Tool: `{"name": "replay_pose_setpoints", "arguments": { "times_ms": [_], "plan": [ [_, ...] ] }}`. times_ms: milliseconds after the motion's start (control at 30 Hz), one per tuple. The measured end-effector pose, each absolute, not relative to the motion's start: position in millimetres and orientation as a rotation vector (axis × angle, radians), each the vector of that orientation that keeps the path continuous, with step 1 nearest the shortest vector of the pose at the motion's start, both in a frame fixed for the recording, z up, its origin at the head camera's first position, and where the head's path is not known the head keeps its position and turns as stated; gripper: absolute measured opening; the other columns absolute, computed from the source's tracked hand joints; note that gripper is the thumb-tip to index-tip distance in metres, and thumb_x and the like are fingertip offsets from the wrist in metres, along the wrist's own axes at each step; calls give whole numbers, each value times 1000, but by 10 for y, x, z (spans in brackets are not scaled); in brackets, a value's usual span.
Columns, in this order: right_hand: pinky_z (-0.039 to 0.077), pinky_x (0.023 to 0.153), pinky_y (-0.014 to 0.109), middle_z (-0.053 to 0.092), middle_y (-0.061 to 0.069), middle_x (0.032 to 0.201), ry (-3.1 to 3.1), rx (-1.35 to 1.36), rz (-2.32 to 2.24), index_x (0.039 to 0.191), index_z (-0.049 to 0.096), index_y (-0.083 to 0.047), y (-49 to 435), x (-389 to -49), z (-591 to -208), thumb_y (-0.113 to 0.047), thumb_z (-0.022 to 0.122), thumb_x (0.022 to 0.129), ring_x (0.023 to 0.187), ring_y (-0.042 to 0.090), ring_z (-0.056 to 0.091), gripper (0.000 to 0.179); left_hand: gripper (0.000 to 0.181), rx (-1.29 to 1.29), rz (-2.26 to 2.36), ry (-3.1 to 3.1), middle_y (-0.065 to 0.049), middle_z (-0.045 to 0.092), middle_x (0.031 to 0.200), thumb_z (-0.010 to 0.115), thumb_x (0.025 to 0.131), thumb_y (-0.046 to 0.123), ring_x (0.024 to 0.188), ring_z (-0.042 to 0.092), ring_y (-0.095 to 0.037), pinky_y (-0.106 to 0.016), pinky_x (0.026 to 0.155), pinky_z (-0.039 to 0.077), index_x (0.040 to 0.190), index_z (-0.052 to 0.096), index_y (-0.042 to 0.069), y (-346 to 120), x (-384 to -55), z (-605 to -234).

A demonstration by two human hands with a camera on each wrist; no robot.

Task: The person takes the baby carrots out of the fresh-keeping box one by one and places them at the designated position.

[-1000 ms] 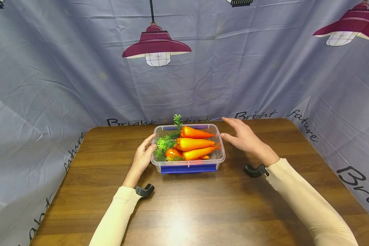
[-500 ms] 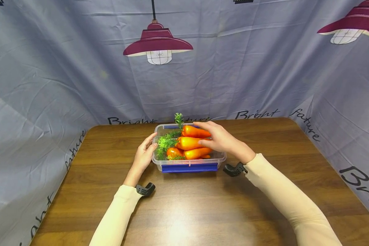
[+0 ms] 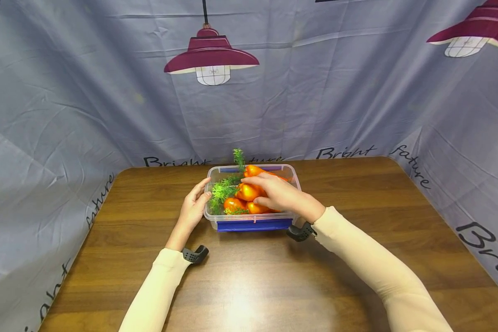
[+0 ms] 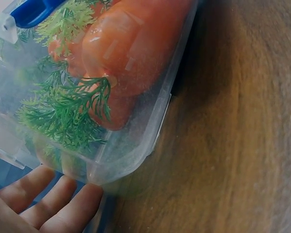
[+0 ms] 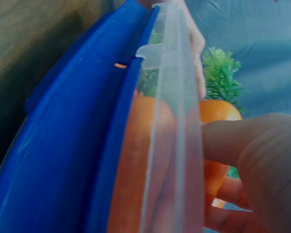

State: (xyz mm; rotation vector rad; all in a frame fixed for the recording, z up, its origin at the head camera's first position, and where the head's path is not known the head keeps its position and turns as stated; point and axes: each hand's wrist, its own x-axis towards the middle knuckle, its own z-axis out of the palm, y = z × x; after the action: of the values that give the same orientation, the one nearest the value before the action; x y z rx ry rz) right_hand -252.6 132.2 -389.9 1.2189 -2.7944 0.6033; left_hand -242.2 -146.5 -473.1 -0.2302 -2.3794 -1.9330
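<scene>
A clear plastic food container [image 3: 257, 218] with blue clips holds several orange carrots [image 3: 246, 191] with feathery green tops [image 3: 221, 190]. A round orange-red vegetable [image 3: 234, 205] lies at its near left. My left hand [image 3: 192, 210] touches the left end wall; in the left wrist view its fingertips [image 4: 89, 196] meet the outside of the plastic. My right hand [image 3: 280, 193] reaches over the right part of the container, its fingers and thumb spread apart over the carrots. In the right wrist view the thumb [image 5: 223, 141] lies in front of a carrot [image 5: 218, 110]. The carrots' tips are mostly hidden beneath this hand.
The brown wooden table [image 3: 240, 276] extends on both sides and in front of the container. A grey-blue curtain [image 3: 299, 106] printed with red lamps hangs right behind the table's far edge. Dark wrist bands [image 3: 196, 254] sit on both wrists.
My right hand has moved left from beside the container to over the carrots. The farthest carrot appears shifted slightly away. My left hand has stayed at the left wall.
</scene>
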Motion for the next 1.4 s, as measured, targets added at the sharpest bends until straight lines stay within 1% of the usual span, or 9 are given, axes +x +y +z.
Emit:
{"name": "replay_pose_setpoints", "arguments": {
  "times_ms": [267, 533, 667, 733, 800, 933, 1067, 1300, 1400],
  "plan": [
    [54, 101, 44, 65, 18, 130, -2784, 1231, 556, 141, 59, -10, 1291, -2524, -3903, -5, 75, 87, 116, 28, 62, 56, 48, -220, -1944, -2387, -20, 44, 159, 49, 105, 12, 134, 55, -41, -52, 116, 43, 153, 47, 10, -1461, -2417, -4709],
    [52, 105, 44, 63, 16, 136, -2808, 1243, 593, 142, 58, -11, 1299, -2529, -3901, -3, 74, 86, 121, 29, 59, 59, 50, -204, -1965, -2428, -24, 34, 163, 47, 105, 8, 144, 44, -44, -54, 120, 37, 154, 42, 3, -1432, -2337, -4544],
    [52, 105, 44, 63, 16, 135, -2790, 1254, 598, 141, 59, -12, 1306, -2530, -3899, -3, 74, 86, 121, 28, 60, 58, 49, -207, -1954, -2427, -22, 33, 164, 47, 105, 9, 148, 39, -42, -54, 121, 35, 154, 43, 5, -1441, -2355, -4584],
    [53, 103, 44, 63, 16, 134, -2768, 1259, 594, 141, 59, -11, 1314, -2528, -3898, -2, 74, 86, 120, 28, 61, 57, 49, -208, -1953, -2416, -20, 35, 164, 48, 106, 11, 146, 41, -41, -53, 121, 36, 154, 44, 8, -1452, -2388, -4649],
    [54, 101, 45, 64, 17, 134, -2741, 1266, 603, 141, 59, -10, 1329, -2526, -3891, -3, 74, 87, 119, 29, 62, 56, 49, -214, -1946, -2405, -20, 38, 162, 48, 106, 12, 142, 47, -42, -53, 119, 39, 154, 45, 10, -1460, -2405, -4690],
    [56, 98, 48, 65, 19, 131, -2683, 1248, 639, 142, 56, -8, 1379, -2525, -3839, -7, 75, 89, 116, 31, 64, 57, 48, -218, -1932, -2387, -22, 45, 157, 49, 105, 12, 133, 56, -43, -53, 115, 43, 153, 47, 11, -1462, -2408, -4718],
    [55, 99, 49, 66, 18, 129, -2658, 1160, 719, 144, 53, -7, 1467, -2533, -3731, -10, 75, 90, 115, 32, 64, 58, 48, -214, -1916, -2387, -22, 45, 157, 49, 104, 11, 133, 56, -44, -54, 115, 44, 152, 48, 11, -1452, -2399, -4715],
    [60, 88, 47, 65, 20, 128, -2727, 903, 1080, 148, 47, -6, 1714, -2550, -3487, -10, 74, 92, 107, 34, 70, 62, 48, -214, -1934, -2372, -21, 43, 159, 49, 104, 10, 135, 54, -42, -52, 115, 43, 152, 47, 10, -1450, -2402, -4718],
    [61, 89, 49, 63, 23, 129, -2762, 770, 1229, 150, 43, -7, 1854, -2574, -3428, -11, 72, 94, 109, 38, 70, 63, 48, -218, -1938, -2374, -20, 42, 160, 48, 105, 11, 136, 54, -42, -52, 116, 43, 153, 47, 10, -1447, -2404, -4719]
  ]
}}
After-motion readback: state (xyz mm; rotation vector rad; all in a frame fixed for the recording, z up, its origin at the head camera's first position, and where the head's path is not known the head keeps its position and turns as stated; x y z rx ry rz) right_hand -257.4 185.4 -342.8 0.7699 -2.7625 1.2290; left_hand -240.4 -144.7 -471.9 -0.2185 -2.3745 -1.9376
